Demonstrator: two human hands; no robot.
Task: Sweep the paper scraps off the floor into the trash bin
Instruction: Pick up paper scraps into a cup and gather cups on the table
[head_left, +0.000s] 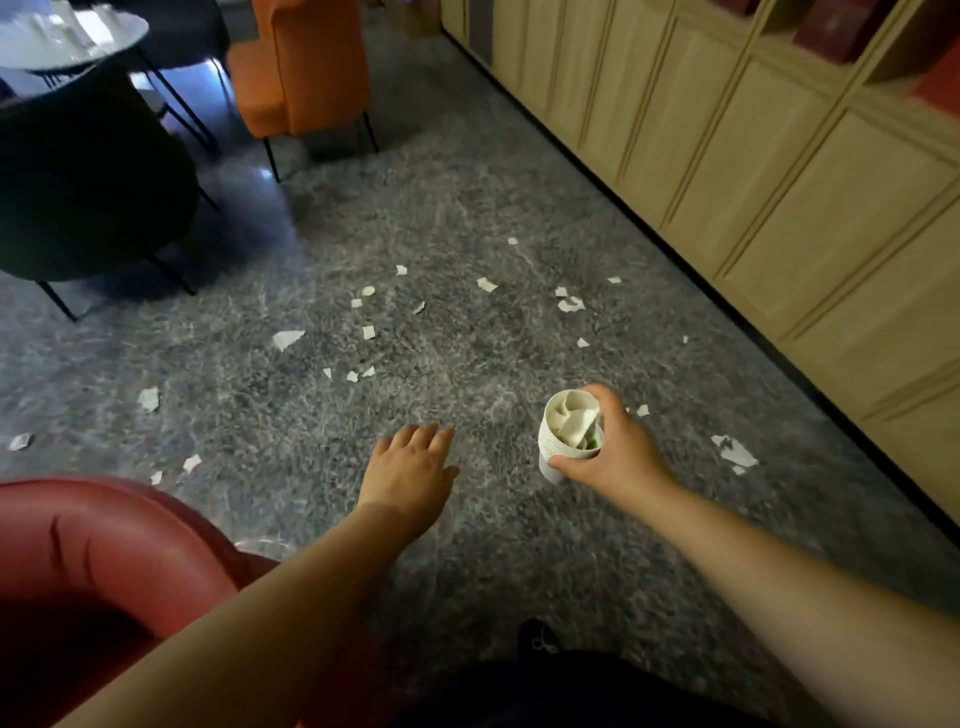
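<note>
Nearest to me, left of my arms, I see the rounded red leather armchair (78, 561). Just beyond it my left hand (410, 462) hangs over the grey speckled floor (467, 208), fingers straight and relaxed, holding nothing. To the right of it, my right hand (613, 447) is curled around a stack of white paper cups (569, 436), thumb on the near side; crumpled white paper sits inside the top cup.

The torn white paper scraps (287, 339) lie scattered on the floor beyond the cups and on both sides. A bigger scrap (735, 452) lies near, to the right of the cups; a small scrap (643, 410) lies just beside my right hand. More pieces spread farther out, and two lie close to the armchair, beyond it. I see no trash bin and no broom in this view.

I judge that the scraps are very light, thin and limp; they lie flat, so pinching each one is slow. They may slide or flutter from any quick move. Gathering them with gentle strokes toward one heap seems better, taking the bigger pieces by a lifted edge.

Farther away stand a black chair (88, 171), an orange chair (301, 67) and a white round surface (72, 36). The beige wooden cabinets (779, 171) run along the right.
</note>
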